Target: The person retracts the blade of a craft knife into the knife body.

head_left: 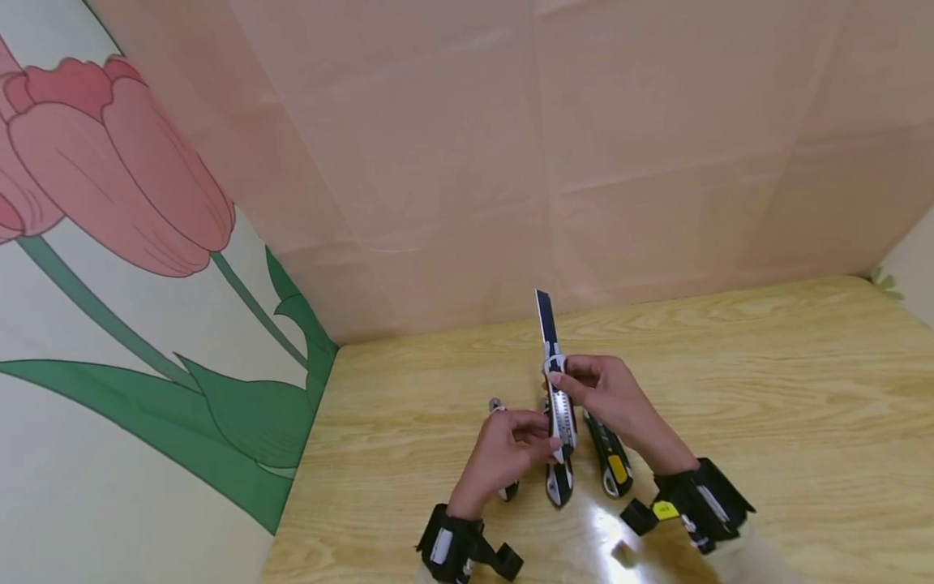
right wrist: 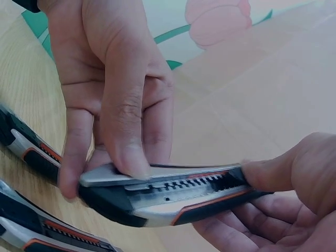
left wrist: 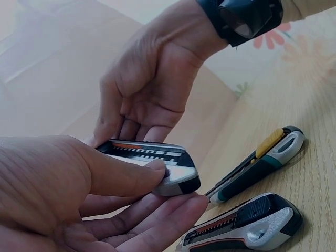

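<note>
Both hands hold one silver and black utility knife (head_left: pixel 560 410) above the table, its long dark blade (head_left: pixel 545 316) pointing away. My left hand (head_left: pixel 503 454) pinches the tail end, with the thumb on the silver casing. Near the blade end, my right hand (head_left: pixel 609 401) grips the body between thumb and fingers. Orange trim and a toothed slot show on the held knife (right wrist: pixel 178 197) in the right wrist view. Below it lies another silver and black knife (head_left: pixel 559 487). A green-black knife with a yellow slider (head_left: pixel 617 469) lies under my right hand.
A further knife (head_left: pixel 496 404) lies on the wood-grain table (head_left: pixel 766 389), mostly covered by my left hand. A pinkish sheet (head_left: pixel 452 162) hangs along the table's back edge. A wall with painted tulips (head_left: pixel 124 170) stands at the left.
</note>
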The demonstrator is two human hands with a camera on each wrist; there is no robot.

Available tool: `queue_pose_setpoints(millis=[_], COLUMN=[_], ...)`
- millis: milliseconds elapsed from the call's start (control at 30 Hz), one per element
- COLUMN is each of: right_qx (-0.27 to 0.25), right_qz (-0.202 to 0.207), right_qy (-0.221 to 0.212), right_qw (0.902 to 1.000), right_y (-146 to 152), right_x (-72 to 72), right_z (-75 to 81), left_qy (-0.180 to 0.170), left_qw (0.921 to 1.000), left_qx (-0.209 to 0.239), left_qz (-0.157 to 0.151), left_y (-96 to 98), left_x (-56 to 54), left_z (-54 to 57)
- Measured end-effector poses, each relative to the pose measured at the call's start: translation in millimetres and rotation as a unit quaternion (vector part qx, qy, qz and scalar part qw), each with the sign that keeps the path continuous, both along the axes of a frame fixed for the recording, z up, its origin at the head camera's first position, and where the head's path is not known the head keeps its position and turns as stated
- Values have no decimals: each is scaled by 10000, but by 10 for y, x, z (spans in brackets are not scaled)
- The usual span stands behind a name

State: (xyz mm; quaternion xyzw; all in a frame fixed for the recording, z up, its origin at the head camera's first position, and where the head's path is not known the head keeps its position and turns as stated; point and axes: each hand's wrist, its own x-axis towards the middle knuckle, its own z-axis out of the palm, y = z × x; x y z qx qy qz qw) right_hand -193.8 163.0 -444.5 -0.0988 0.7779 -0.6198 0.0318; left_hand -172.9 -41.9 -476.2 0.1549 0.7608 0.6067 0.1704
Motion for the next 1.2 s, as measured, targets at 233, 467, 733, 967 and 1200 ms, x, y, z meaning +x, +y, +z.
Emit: queue_pose_setpoints(millis=[233,467,733,967,1200], right_qx=[149,-331,-428,-200,-261], right_qz=[41,51,-34,-331,-221], right_qy=[149,-94,-415,-610,-719], right_qw=[9998,9994,9982,9974,9968], right_y=[-25,27,57,119,181], right_x=[-53,-186,-293,-327,-297], right_z=[-28,-47,-88,-94,-96], left_qy=[-15,436,480,611,697], left_qw=[10000,9990,9985,9980,9974], left_qx=[31,62,-188,-132,-156], left_qz=[78,51,167,50,-40], left_y=[-31,-2,40,118,174], left_x=[-32,-153,-237,-296,-301], left_z=[-8,-15,-25,-17,-22])
